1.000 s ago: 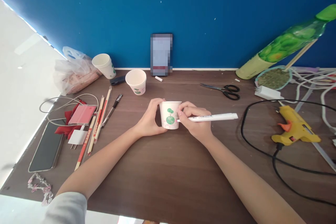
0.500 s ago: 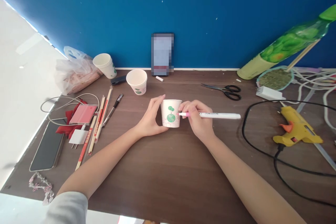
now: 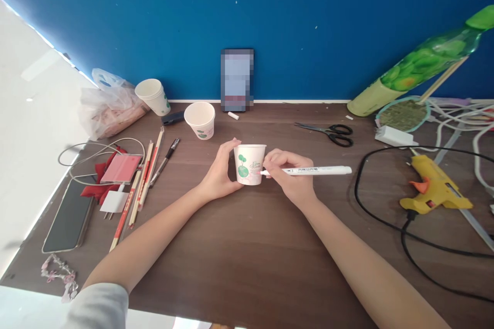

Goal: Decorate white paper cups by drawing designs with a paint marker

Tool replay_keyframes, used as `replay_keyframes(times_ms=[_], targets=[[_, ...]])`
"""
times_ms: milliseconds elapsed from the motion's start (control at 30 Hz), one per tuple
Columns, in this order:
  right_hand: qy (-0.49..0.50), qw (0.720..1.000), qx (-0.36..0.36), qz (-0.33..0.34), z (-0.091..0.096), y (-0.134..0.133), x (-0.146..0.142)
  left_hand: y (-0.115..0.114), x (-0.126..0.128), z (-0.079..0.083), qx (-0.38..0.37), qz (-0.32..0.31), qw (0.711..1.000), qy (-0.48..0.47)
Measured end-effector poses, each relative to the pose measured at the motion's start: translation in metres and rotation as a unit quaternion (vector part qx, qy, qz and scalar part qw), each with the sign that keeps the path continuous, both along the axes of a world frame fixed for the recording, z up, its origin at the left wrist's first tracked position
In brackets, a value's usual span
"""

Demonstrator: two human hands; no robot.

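Note:
Between my hands is a white paper cup (image 3: 250, 164) printed with green leaves and lettering, some pink marks low on its side. My left hand (image 3: 222, 172) grips it from the left, thumb near the base and fingers at the rim. A white marker (image 3: 320, 170) lies nearly level in my right hand (image 3: 291, 175), pinched close to its pink tip. That tip meets or almost meets the cup's right side; I cannot tell which. Another paper cup (image 3: 199, 121) stands behind to the left, and a white marker cap (image 3: 233, 115) lies farther back.
Black scissors (image 3: 328, 132) lie to the right, beyond them a yellow glue gun (image 3: 436, 185) with a looping black cord. A phone (image 3: 236, 80) leans on the blue wall. Pencils (image 3: 141, 180), a black pen (image 3: 165, 162), another phone (image 3: 69, 213) and stacked cups (image 3: 153, 96) are at left.
The cup has turned a little, its leaf print shifting left and lettering coming into view. The marker has rolled in my right hand, showing its printed text, and its tip sits slightly lower.

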State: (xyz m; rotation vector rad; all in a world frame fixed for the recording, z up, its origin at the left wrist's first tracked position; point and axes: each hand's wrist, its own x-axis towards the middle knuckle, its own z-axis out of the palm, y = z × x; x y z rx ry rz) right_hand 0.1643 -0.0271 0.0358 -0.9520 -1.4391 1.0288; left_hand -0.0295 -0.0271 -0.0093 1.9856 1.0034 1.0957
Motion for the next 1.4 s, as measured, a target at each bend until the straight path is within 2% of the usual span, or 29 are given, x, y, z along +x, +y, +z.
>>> replay_keyframes(times_ms=[100,333,1400], targets=[[-0.029,0.998,0.041,-0.030,0.0017,-0.0027,-0.0017,-0.0005,0.0004,0.0004,0.005,0.000,1.000,0.004],[-0.108,0.992,0.067,0.001,-0.0010,-0.0036,-0.0005,0.0000,0.0013,-0.0001,0.028,0.004,1.000,0.001],[-0.077,0.994,0.072,-0.009,-0.0021,-0.0037,-0.0030,0.0008,0.0017,-0.0010,0.041,0.006,0.999,0.003]])
